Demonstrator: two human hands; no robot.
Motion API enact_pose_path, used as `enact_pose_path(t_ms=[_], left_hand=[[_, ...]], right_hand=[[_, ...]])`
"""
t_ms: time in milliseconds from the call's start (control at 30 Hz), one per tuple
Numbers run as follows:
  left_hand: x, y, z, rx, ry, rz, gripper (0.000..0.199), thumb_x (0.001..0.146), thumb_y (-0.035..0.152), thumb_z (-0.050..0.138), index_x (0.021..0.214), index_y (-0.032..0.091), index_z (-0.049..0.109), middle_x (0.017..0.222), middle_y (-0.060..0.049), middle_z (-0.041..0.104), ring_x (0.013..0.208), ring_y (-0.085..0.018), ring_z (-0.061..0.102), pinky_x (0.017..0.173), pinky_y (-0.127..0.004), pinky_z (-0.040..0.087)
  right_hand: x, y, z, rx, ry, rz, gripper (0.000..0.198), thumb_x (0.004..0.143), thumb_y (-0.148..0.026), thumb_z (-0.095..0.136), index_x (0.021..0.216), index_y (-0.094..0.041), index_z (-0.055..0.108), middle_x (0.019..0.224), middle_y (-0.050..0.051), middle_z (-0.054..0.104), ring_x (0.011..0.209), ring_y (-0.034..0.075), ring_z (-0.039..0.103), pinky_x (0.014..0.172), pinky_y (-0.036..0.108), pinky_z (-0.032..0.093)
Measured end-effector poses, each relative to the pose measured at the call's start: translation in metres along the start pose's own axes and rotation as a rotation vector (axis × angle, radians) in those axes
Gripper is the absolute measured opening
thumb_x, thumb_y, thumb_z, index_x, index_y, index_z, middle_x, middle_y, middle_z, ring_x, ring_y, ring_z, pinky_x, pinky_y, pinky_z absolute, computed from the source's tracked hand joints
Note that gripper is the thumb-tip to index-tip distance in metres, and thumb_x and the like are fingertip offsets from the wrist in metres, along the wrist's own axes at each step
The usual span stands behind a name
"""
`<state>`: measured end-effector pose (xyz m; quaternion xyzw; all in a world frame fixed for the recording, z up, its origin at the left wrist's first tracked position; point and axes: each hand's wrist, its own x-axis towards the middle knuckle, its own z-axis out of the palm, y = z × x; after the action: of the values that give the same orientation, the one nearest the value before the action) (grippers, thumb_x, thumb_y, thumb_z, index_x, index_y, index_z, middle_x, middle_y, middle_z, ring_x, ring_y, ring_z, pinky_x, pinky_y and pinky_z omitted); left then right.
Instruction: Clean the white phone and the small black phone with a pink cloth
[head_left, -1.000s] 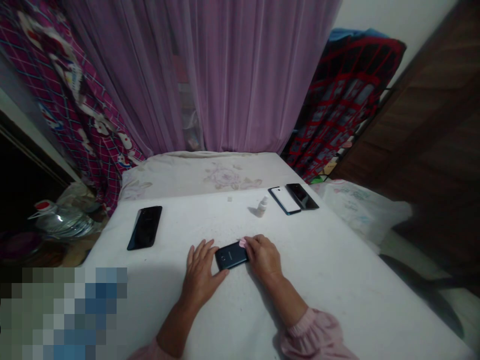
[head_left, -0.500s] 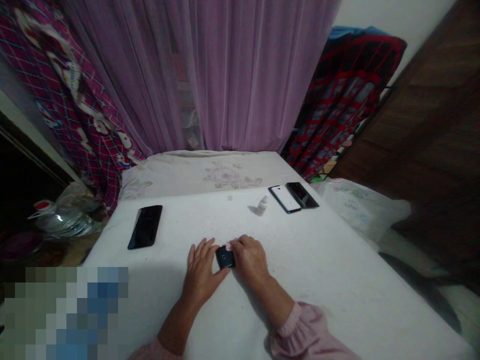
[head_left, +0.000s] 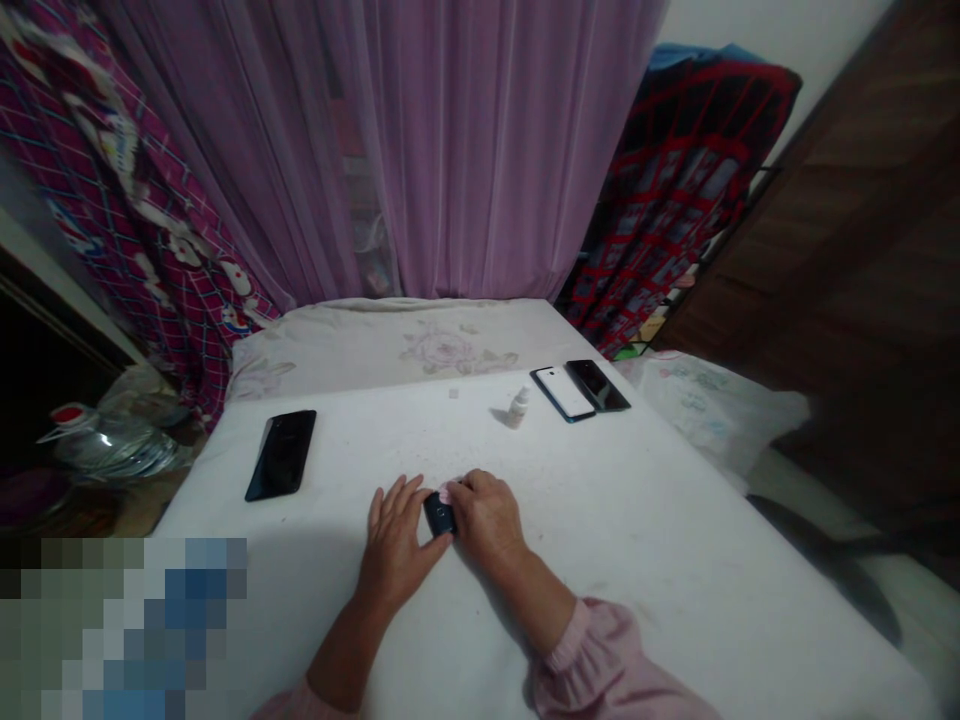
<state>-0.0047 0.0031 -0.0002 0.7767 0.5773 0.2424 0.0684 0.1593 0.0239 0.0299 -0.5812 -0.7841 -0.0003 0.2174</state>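
A small dark device (head_left: 440,513) with rounded corners and a light mark on its face lies on the white-covered table, partly hidden by my fingers. My left hand (head_left: 396,545) steadies it between thumb and index finger, the other fingers spread on the table. Pinched in my right hand (head_left: 487,520) is a small pinkish cloth (head_left: 445,493), pressed on the device's upper right part. Beyond my hands stands a small whitish bottle (head_left: 517,410).
To the left lies a black phone (head_left: 281,455). At the back right, a white-faced phone (head_left: 566,391) rests beside another dark phone (head_left: 598,384). A small pale square (head_left: 454,394) lies near the back. A clear jug (head_left: 112,445) stands off the table's left side.
The whole view has shifted slightly. The pinkish cloth has moved a little left across the device with my right hand; my left hand keeps its hold.
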Motion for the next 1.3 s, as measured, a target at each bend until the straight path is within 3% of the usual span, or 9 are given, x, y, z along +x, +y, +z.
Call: enact_pose_path(t_ms=[100, 367, 667, 800, 1033, 1133, 1300], left_hand=[[0.000, 0.000, 0.000, 0.004, -0.004, 0.000, 0.048, 0.076, 0.028, 0.070, 0.121, 0.022, 0.055, 0.140, -0.011, 0.056, 0.136, -0.033, 0.044, 0.115, -0.060, 0.025], [0.001, 0.001, 0.000, 0.003, -0.007, -0.014, 0.049, 0.076, 0.031, 0.071, 0.121, 0.022, 0.056, 0.140, -0.011, 0.056, 0.137, -0.034, 0.043, 0.115, -0.059, 0.025], [0.000, -0.001, 0.002, 0.009, 0.006, -0.001, 0.048, 0.076, 0.031, 0.070, 0.121, 0.023, 0.055, 0.140, -0.011, 0.057, 0.136, -0.033, 0.044, 0.115, -0.059, 0.025], [0.000, -0.001, 0.003, 0.012, 0.019, 0.003, 0.047, 0.077, 0.032, 0.070, 0.121, 0.023, 0.056, 0.139, -0.011, 0.057, 0.136, -0.033, 0.045, 0.115, -0.059, 0.026], [0.000, -0.003, 0.003, 0.009, -0.009, 0.007, 0.048, 0.078, 0.036, 0.069, 0.122, 0.022, 0.057, 0.141, -0.011, 0.056, 0.137, -0.033, 0.043, 0.116, -0.058, 0.025], [0.000, -0.003, 0.002, 0.005, -0.005, 0.009, 0.046, 0.079, 0.036, 0.069, 0.122, 0.023, 0.058, 0.140, -0.011, 0.057, 0.136, -0.033, 0.044, 0.116, -0.058, 0.024], [0.000, -0.001, 0.001, -0.007, 0.022, 0.024, 0.044, 0.081, 0.037, 0.068, 0.122, 0.024, 0.060, 0.137, -0.011, 0.059, 0.134, -0.033, 0.046, 0.115, -0.058, 0.025]], right_hand=[[-0.003, 0.002, 0.002, 0.012, 0.025, -0.017, 0.013, 0.089, -0.025, 0.063, 0.094, -0.027, 0.075, 0.082, 0.005, 0.064, 0.075, 0.018, 0.053, 0.066, 0.030, 0.030], [-0.011, 0.051, -0.010, -0.034, 0.142, 0.084, 0.019, 0.092, -0.025, 0.058, 0.093, -0.024, 0.076, 0.078, 0.005, 0.063, 0.068, 0.015, 0.050, 0.062, 0.029, 0.028], [-0.031, 0.003, 0.000, 0.028, 0.205, -0.157, 0.013, 0.088, -0.020, 0.061, 0.094, -0.023, 0.072, 0.076, 0.003, 0.059, 0.069, 0.016, 0.045, 0.062, 0.030, 0.025], [-0.036, 0.013, -0.004, 0.027, 0.215, -0.153, 0.014, 0.089, -0.021, 0.061, 0.097, -0.025, 0.072, 0.078, 0.002, 0.060, 0.069, 0.015, 0.046, 0.062, 0.029, 0.025], [-0.042, 0.057, -0.010, -0.031, 0.229, -0.002, 0.016, 0.092, -0.022, 0.060, 0.100, -0.024, 0.074, 0.081, 0.003, 0.064, 0.070, 0.014, 0.049, 0.063, 0.028, 0.027], [-0.044, 0.050, -0.008, -0.027, 0.231, -0.037, 0.017, 0.094, -0.025, 0.058, 0.100, -0.027, 0.074, 0.080, 0.002, 0.064, 0.070, 0.014, 0.049, 0.064, 0.028, 0.028], [-0.042, 0.021, -0.006, 0.047, 0.208, -0.220, 0.018, 0.096, -0.026, 0.057, 0.097, -0.029, 0.074, 0.078, 0.001, 0.065, 0.071, 0.013, 0.050, 0.065, 0.028, 0.028]])
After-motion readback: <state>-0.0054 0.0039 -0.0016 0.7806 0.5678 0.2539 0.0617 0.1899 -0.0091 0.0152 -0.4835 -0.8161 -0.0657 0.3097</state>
